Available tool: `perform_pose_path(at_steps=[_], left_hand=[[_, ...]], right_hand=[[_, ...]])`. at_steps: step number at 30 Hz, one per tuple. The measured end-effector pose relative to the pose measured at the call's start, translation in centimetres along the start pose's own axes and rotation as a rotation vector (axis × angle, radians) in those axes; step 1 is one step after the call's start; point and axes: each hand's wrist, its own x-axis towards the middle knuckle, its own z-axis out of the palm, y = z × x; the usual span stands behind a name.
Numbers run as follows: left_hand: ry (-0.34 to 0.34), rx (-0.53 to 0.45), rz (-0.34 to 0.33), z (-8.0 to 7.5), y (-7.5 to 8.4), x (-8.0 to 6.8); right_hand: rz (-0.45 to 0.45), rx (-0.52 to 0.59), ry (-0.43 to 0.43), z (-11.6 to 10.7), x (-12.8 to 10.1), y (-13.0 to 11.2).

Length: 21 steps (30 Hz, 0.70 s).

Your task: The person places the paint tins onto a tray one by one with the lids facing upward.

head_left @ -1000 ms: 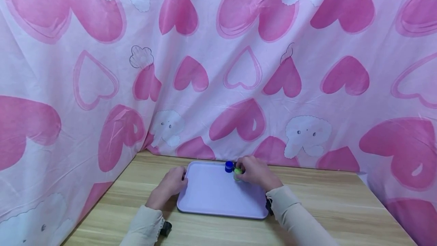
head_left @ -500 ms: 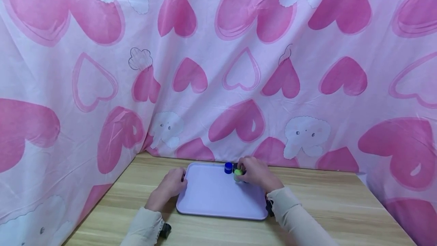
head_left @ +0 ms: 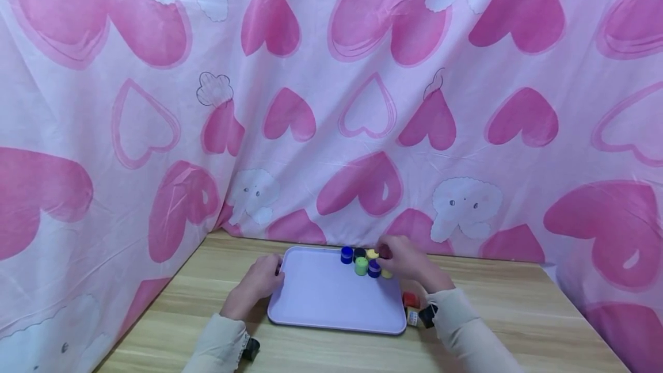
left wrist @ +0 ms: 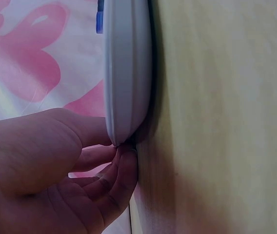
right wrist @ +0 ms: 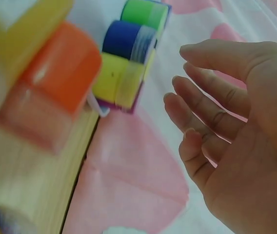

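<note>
Since half a second ago the right hand (head_left: pixel 406 258) has been shifting rightward, off the green pot (head_left: pixel 361 267), which is now standing free on the tray (head_left: pixel 326 301). Its fingers are parting loosely and, from the right wrist, are holding nothing. Six pots are showing in the tray's far right corner: green, dark blue (head_left: pixel 374 269) and yellow (head_left: pixel 387 274) are making the nearer row; blue (head_left: pixel 346 255), black (head_left: pixel 359 255) and another yellow are lining up behind. I'm judging the green one's placing finished. Meanwhile the left hand (head_left: pixel 262 275) is pinching the tray's left edge, and a red pot (head_left: pixel 411 299) is sitting on the counter (head_left: pixel 207 315), just right of the tray.
</note>
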Motion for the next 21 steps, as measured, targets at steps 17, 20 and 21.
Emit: perform_pose_path(at_steps=[17,20,21], left_hand=[[0.012,0.028,0.03,0.2,-0.4,0.1],[0.011,0.025,0.026,0.3,-0.5,0.2],[0.007,0.009,0.02,0.2,-0.4,0.1]], right_hand=[[-0.003,0.058,-0.065,-1.5,-4.3,3.4],[-0.027,0.06,-0.066,-1.6,-5.0,4.1],[-0.031,0.069,-0.07,-1.7,-5.2,4.3]])
